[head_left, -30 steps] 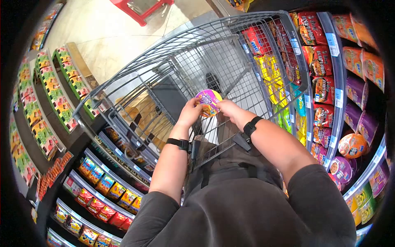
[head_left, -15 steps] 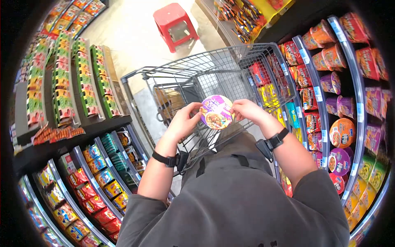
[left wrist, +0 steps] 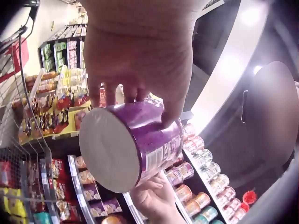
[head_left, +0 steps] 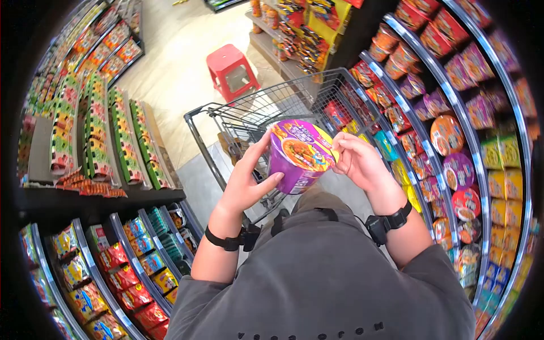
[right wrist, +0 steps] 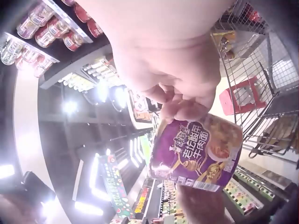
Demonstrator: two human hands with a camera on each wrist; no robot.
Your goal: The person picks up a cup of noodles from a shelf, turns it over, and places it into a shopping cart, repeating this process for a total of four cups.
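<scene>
Plainly, the nearest surface is the person's dark grey shirt [head_left: 317,272], beyond which both hands are raised in a shop aisle. One band sits on each wrist: the left band [head_left: 224,242] and the right band [head_left: 396,218].

The single purple cup [head_left: 292,175] is held in the air between the hands, in front of the body. Its printed lid [head_left: 300,150] faces up towards the head camera, and the cup leans, its long axis aslant; the side wall shows on the side nearer the body. The left wrist view shows its round, pale base [left wrist: 110,149].

The left hand [head_left: 243,184] grips the cup's left side, thumb laid on the side wall and fingers reaching round behind, a little spread. The right hand [head_left: 362,164] has its fingers bunched and bent, pinching the edge of the lid with the thumb.

Past the cup is one wire cart [head_left: 205,147]. Shelves on the right [head_left: 419,51] hold bowls, cups and packets, too many to count; lower shelves on the left [head_left: 89,272] carry rows of packets, with four long strips of green and pink packs [head_left: 65,127] above them.

Farther off, one red stool [head_left: 225,56] stands on the pale floor [head_left: 175,62], near a side display [head_left: 311,45] of orange and yellow packets. Another rack [head_left: 116,48] stands at the far left. Bright ceiling lights [right wrist: 88,208] show in the right wrist view.
</scene>
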